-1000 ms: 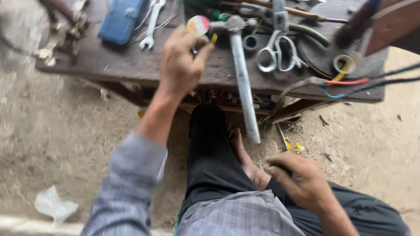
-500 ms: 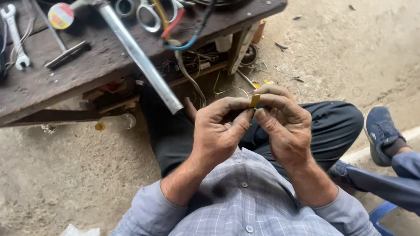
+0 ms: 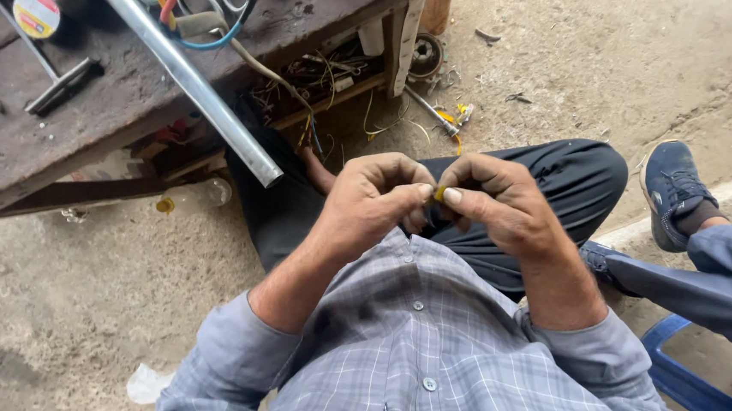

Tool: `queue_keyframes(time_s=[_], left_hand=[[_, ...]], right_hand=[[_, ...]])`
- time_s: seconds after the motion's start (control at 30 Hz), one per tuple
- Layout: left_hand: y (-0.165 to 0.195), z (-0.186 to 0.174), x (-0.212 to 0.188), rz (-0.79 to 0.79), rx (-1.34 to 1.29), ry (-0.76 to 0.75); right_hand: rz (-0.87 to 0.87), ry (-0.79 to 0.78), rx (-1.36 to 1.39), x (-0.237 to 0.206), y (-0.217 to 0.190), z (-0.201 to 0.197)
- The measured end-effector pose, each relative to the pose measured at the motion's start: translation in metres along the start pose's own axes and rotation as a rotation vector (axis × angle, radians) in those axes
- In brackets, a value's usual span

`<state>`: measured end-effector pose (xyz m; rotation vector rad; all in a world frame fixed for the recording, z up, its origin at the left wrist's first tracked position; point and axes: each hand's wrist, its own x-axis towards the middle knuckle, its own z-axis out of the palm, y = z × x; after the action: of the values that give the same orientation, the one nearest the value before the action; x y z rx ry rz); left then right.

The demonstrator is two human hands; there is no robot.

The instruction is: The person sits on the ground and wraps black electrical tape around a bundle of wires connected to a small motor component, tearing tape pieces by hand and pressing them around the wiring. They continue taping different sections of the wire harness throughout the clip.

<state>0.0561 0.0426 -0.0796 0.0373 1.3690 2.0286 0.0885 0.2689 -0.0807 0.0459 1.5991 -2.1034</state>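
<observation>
Left hand point(image 3: 375, 202) and right hand point(image 3: 495, 202) met over the lap, fingers closed, together pinching a small yellow piece point(image 3: 440, 193) between thumbs and forefingers, below the worktop point(image 3: 134, 86) edge.

Just one view here, a head cam looking steeply down from right above the seated person's chest. It sits close over the left hand point(image 3: 375, 202) and right hand point(image 3: 499, 202), faces forward-down, and catches the workbench point(image 3: 116, 102) edge at far left, concrete floor beyond.
</observation>
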Motion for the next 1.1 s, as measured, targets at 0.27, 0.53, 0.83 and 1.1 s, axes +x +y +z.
queue_keyframes(time_s=[0.27,0.53,0.83,1.1], left_hand=[[0.002,-0.002,0.007,-0.045,0.116,-0.029],[0.001,-0.004,0.012,-0.097,0.176,0.014],[-0.011,0.001,0.021,-0.056,0.068,0.011],[-0.018,0.000,0.024,-0.095,-0.067,-0.012]], right_hand=[[0.135,0.040,-0.160,0.011,0.006,-0.018],[0.011,0.008,-0.146,0.018,0.011,-0.016],[-0.062,0.165,-0.030,0.009,0.013,-0.012],[-0.043,0.160,0.027,0.007,0.011,-0.014]])
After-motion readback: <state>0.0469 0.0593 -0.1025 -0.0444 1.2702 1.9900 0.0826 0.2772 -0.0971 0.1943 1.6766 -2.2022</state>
